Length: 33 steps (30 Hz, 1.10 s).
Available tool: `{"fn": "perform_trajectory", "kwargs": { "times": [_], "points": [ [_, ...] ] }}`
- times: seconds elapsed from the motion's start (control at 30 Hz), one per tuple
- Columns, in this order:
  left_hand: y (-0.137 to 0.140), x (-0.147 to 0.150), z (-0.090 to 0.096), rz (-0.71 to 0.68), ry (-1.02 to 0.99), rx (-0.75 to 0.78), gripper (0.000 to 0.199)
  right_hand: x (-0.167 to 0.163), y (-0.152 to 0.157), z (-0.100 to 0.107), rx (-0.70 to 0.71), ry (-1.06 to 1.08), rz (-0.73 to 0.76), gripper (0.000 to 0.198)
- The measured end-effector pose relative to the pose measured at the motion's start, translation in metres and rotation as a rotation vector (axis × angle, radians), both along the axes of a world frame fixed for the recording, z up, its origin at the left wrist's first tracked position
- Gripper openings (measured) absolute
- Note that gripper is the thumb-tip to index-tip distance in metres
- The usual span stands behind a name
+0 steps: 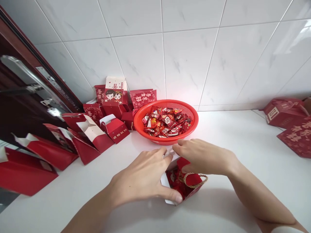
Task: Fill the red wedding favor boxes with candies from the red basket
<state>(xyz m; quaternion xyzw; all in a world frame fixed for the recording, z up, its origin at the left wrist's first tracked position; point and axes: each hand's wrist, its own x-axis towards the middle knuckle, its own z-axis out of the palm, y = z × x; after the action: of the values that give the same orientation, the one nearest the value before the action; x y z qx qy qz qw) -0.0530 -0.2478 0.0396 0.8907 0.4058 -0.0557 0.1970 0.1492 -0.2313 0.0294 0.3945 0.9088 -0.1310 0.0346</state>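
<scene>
A red gift box [194, 191] with white inner flaps stands on the white counter in front of me, its top unfolded. Red-wrapped candies [173, 178] lie inside it, and a twisted rope handle [205, 179] loops over its right side. My left hand [142, 176] grips the box from the left, thumb on the near edge and fingers at the far edge. At the far right, my right hand [206, 157] has its fingers closed around the box's upper edge; its fingertips are partly hidden. Just beyond both hands sits a red plastic basket [167, 140] holding many wrapped candies [168, 121].
Several red gift boxes, such as one box [116, 131] with gold lettering, stand at the left beside a dark door with a metal handle [29, 74]. More red boxes [285, 111] lie at the right edge. A tiled wall [184, 64] closes off the back.
</scene>
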Motion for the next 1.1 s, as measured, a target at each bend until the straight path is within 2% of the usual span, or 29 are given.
{"fn": "perform_trajectory", "kwargs": {
  "times": [0.1, 0.17, 0.23, 0.33, 0.5, 0.63, 0.73, 0.83, 0.93, 1.1],
  "points": [
    [0.0, -0.001, -0.003, 0.015, 0.036, 0.009, 0.064, 0.008, -0.005, -0.002, -0.05, -0.043, -0.031, 0.01],
    [0.0, -0.002, -0.005, 0.005, 0.038, 0.018, 0.063, 0.017, -0.009, -0.002, -0.088, -0.023, -0.037, 0.013],
    [0.001, -0.003, -0.006, -0.007, 0.025, 0.031, 0.064, 0.028, -0.013, -0.003, -0.14, 0.061, -0.024, 0.019],
    [0.001, -0.002, -0.006, -0.01, 0.007, 0.041, 0.063, 0.045, -0.017, -0.008, -0.293, 0.257, 0.007, 0.024],
    [-0.001, 0.001, -0.001, -0.006, 0.013, 0.017, 0.056, 0.069, -0.014, -0.028, -0.545, 0.402, -0.005, 0.034],
    [-0.001, 0.001, 0.0, -0.011, 0.008, -0.002, 0.058, 0.076, -0.016, -0.045, -0.622, 0.448, -0.088, 0.036],
    [0.0, 0.0, -0.001, -0.01, 0.005, -0.005, 0.058, 0.077, -0.02, -0.054, -0.69, 0.563, -0.137, 0.036],
    [0.0, 0.0, -0.002, -0.011, 0.01, 0.0, 0.057, 0.077, -0.025, -0.062, -0.699, 0.7, -0.172, 0.036],
    [0.0, 0.0, -0.002, -0.023, 0.003, 0.005, 0.055, 0.076, -0.028, -0.069, -0.613, 0.81, -0.204, 0.033],
    [0.0, 0.001, 0.0, -0.026, 0.006, 0.013, 0.054, 0.072, -0.033, -0.073, -0.544, 0.865, -0.228, 0.029]
  ]
}}
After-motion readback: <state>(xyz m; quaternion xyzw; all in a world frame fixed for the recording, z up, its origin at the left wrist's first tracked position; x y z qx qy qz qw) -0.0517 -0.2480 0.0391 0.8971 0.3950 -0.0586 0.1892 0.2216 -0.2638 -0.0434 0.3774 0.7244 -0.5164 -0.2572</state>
